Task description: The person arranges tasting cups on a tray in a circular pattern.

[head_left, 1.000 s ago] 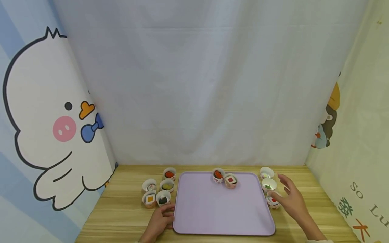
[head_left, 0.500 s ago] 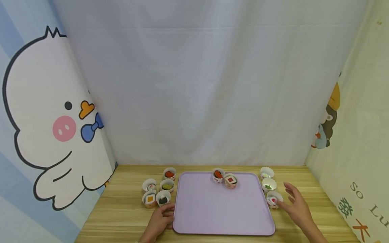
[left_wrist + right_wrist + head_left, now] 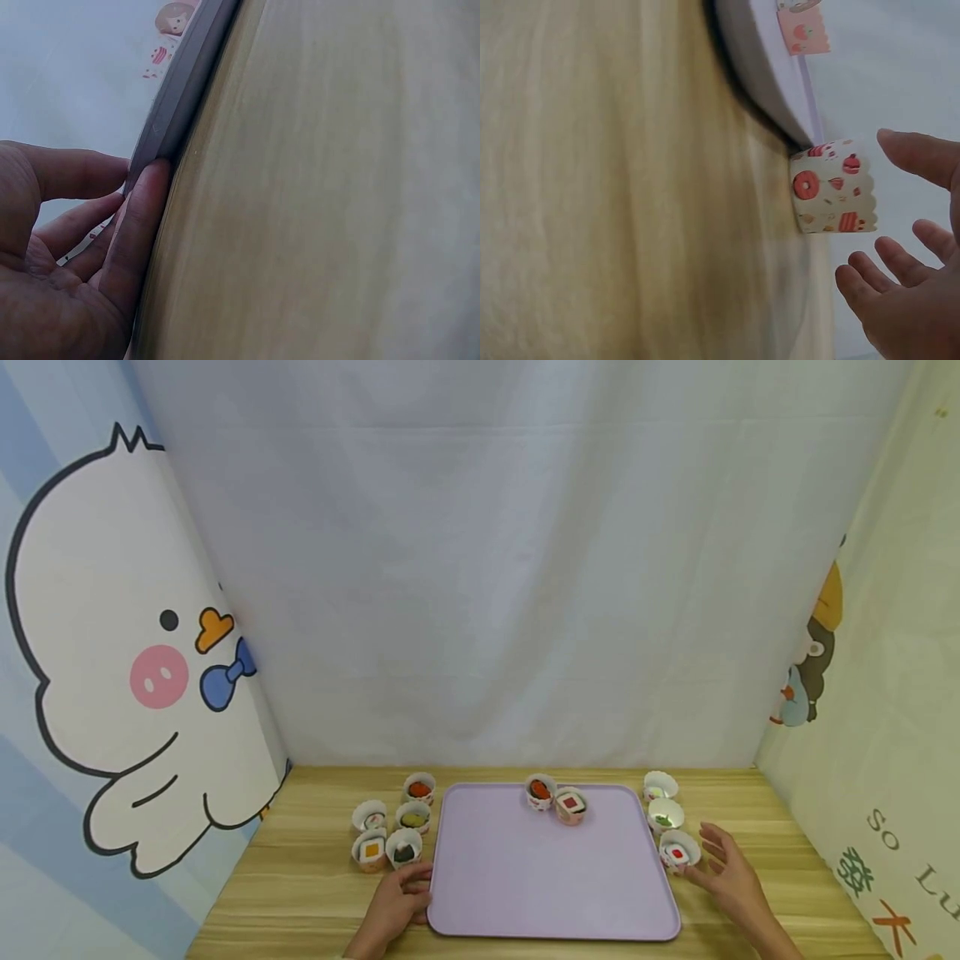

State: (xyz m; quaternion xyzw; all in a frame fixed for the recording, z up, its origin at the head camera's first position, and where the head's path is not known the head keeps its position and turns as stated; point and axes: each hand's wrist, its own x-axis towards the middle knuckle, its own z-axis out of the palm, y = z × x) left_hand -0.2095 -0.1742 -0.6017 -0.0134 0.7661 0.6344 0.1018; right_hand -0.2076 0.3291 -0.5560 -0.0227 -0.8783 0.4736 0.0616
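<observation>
In the head view, my left hand lies by the left edge of a lilac tray. The left wrist view shows its thumb and fingertips touching the tray's rim. My right hand is beside a paper cup with a scalloped rim, which holds a white sushi-like piece with a red centre. Its thumb overlaps the cup's side in the head view. In the right wrist view, the hand's spread, slightly bent fingers stand apart from the printed cup, nothing between them.
Two cups, one with an orange-red topping and one with a red-centred piece, stand on the tray's far side. Two more cups line its right edge. Several filled cups cluster left on the wooden table. White cloth hangs behind.
My right hand has drawn back from the near right cup, to the right and toward me, leaving the cup and its piece in plain view. The left hand has stayed at the tray edge.
</observation>
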